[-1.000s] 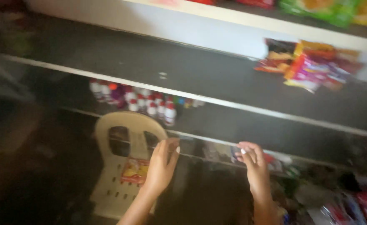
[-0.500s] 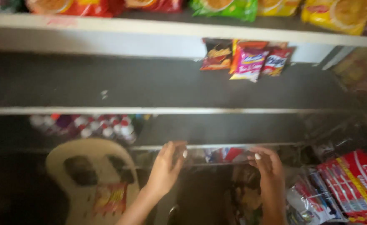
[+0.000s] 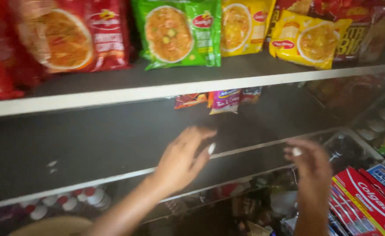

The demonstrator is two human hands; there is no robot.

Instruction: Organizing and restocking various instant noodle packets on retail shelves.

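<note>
My left hand (image 3: 181, 159) is raised in front of a dark shelf (image 3: 92, 144), fingers spread and empty, blurred by motion. My right hand (image 3: 310, 168) hangs further right with fingers loosely curled and nothing visible in it. Both are held in the air near the white front edge of the middle shelf. On the top shelf lie noodle packets: a red one (image 3: 70, 37), a green one (image 3: 179, 32) and yellow ones (image 3: 303, 39). Small snack packets (image 3: 223, 100) sit at the back of the middle shelf, beyond my hands.
Red toothpaste boxes (image 3: 367, 201) are stacked at the lower right. Small bottles with red and white caps (image 3: 74, 201) stand on a lower shelf at the left. A beige plastic chair's top (image 3: 52, 227) shows at the bottom edge. Assorted goods fill the lower middle.
The view has tilted up, bringing the top shelf of noodle packets into sight. Both hands have risen from the lower shelf's edge to the middle shelf.
</note>
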